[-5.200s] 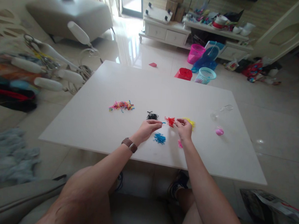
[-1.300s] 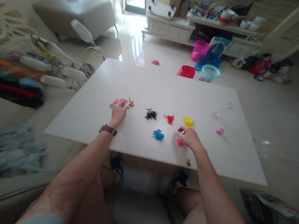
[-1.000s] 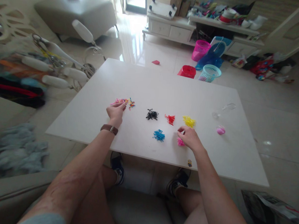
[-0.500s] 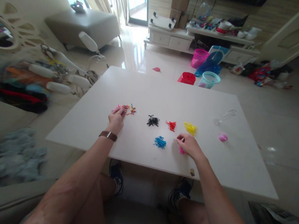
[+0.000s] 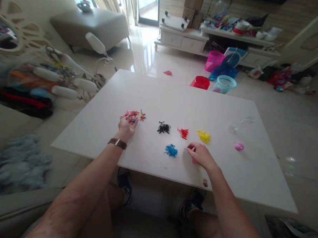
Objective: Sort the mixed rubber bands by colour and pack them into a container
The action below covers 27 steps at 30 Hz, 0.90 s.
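Observation:
At the left of the white table [image 5: 149,94], my left hand [image 5: 127,126] lies at a mixed-colour pile of small rubber bands [image 5: 142,115], its fingers stretched out and apart among them. My right hand [image 5: 199,154] is curled, thumb and fingertips drawn together, over a pink pile [image 5: 193,160] that it mostly hides. Whatever is between those fingertips is too small to make out. Between my hands are a black pile [image 5: 164,128], a blue pile [image 5: 171,151] and a red pile [image 5: 183,133]. A yellow pile [image 5: 204,136] sits just beyond my right hand.
On the table's right side are a pink lump [image 5: 238,145] and a clear plastic container [image 5: 233,129]. A small cartoon sticker [image 5: 205,182] is at the near edge. Past the far edge stand a red bin [image 5: 200,82] and a light-blue basket [image 5: 224,84].
My left hand's fingers have gone from bunched together on the mixed pile to spread out. My right hand stays over the pink pile. The view has shifted slightly.

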Motion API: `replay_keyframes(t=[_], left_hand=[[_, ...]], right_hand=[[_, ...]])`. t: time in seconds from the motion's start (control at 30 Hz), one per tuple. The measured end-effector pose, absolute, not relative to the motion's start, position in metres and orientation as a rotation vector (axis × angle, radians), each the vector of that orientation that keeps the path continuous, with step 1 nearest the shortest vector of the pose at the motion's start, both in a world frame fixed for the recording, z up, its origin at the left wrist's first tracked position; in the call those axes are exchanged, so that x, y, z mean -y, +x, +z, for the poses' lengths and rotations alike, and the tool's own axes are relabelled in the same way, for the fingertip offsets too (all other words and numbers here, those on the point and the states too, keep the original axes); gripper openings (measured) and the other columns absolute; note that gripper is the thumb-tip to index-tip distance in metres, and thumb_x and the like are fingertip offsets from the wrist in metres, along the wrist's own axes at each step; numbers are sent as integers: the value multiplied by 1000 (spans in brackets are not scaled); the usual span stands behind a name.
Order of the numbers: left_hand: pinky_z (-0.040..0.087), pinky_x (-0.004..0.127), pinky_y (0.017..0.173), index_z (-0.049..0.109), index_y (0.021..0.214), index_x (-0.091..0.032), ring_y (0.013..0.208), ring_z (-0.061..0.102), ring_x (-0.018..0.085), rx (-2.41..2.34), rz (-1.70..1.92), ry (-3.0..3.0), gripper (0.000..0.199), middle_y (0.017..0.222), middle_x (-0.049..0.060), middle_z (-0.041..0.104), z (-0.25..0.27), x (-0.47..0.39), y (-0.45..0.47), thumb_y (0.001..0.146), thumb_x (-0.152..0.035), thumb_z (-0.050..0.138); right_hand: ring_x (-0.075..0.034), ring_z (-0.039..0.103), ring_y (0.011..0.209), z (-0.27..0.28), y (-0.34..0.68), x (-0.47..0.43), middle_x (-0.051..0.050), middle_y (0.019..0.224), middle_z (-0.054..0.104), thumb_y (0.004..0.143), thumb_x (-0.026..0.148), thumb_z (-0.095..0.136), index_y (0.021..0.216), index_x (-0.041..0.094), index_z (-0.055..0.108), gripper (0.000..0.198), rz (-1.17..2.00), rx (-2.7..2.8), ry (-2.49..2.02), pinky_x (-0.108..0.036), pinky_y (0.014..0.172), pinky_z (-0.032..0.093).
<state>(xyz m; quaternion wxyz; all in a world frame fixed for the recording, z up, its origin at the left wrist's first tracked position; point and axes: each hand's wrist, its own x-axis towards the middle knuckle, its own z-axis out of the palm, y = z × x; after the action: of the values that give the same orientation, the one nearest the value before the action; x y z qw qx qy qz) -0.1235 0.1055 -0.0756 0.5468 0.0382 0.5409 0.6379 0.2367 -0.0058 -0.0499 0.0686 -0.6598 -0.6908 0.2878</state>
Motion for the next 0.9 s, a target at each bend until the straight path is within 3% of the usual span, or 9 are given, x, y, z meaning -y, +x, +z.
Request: replay_keyframes(t=[0.17, 0.4, 0.67, 0.9], left_hand=[[60, 25, 89, 57, 87, -17, 90, 72, 11, -1310, 1570, 50, 32, 97, 6, 68, -75, -108, -120, 68, 6, 46], [61, 22, 83, 55, 80, -17, 89, 72, 12, -1303, 1535, 58, 21, 87, 5, 68, -73, -108, -116, 78, 2, 46], [60, 20, 89, 61, 78, -14, 90, 72, 12, -1202, 1513, 93, 22, 86, 6, 69, -67, -103, -102, 80, 6, 52], [58, 30, 101, 68, 83, -8, 102, 74, 19, -1061, 1306, 252, 17, 93, 13, 73, -61, -80, -62, 84, 6, 58]], right_hand=[[-17, 67, 73, -48, 235, 6, -5, 81, 75, 88, 28, 56, 85, 20, 73, 19, 848, 2106, -1963, -26, 72, 45], [-17, 67, 73, -48, 233, 7, -5, 81, 75, 88, 27, 56, 87, 19, 73, 19, 850, 2114, -1967, -25, 71, 44], [-17, 67, 75, -45, 233, 6, -5, 86, 76, 88, 27, 57, 87, 20, 73, 18, 849, 2118, -1957, -26, 71, 44], [-16, 64, 73, -42, 225, 6, -5, 88, 74, 89, 26, 58, 83, 20, 71, 16, 790, 2087, -1868, -26, 72, 45]])
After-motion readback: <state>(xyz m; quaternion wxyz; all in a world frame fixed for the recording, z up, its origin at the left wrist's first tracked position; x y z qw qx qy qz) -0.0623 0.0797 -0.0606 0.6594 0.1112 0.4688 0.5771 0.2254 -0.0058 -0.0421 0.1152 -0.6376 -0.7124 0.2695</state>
